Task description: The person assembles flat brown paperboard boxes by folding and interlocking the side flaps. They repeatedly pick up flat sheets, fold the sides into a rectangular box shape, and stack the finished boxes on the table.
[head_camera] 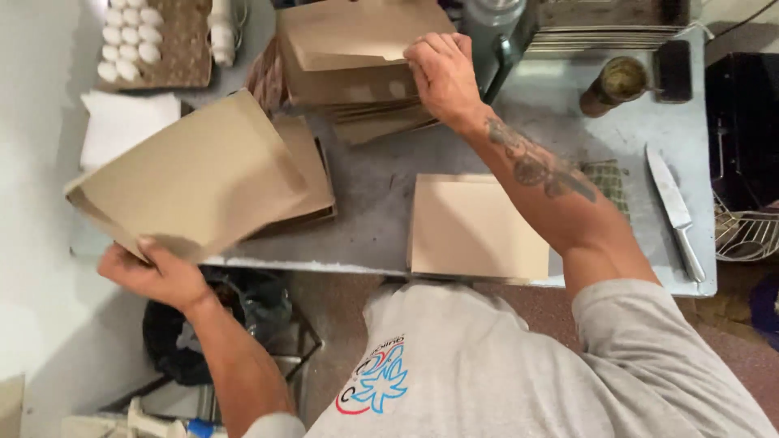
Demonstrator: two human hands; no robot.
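Note:
My left hand (162, 272) grips the near corner of a flat brown paper bag (191, 178) and holds it up over the table's left end. My right hand (442, 73) reaches to the back of the table, fingers closed on the top flap of a stack of brown paper bags (349, 65). A second pile of bags (312, 174) lies under the lifted one. Another flat brown bag (475, 227) rests at the front edge, just in front of my chest.
On the grey metal table (373, 186) stand a tray of white eggs (138, 40), white napkins (122, 122), a brown cup (617, 85), a dark phone (672, 69) and a long knife (673, 211). A black-lined bin (227, 316) sits below.

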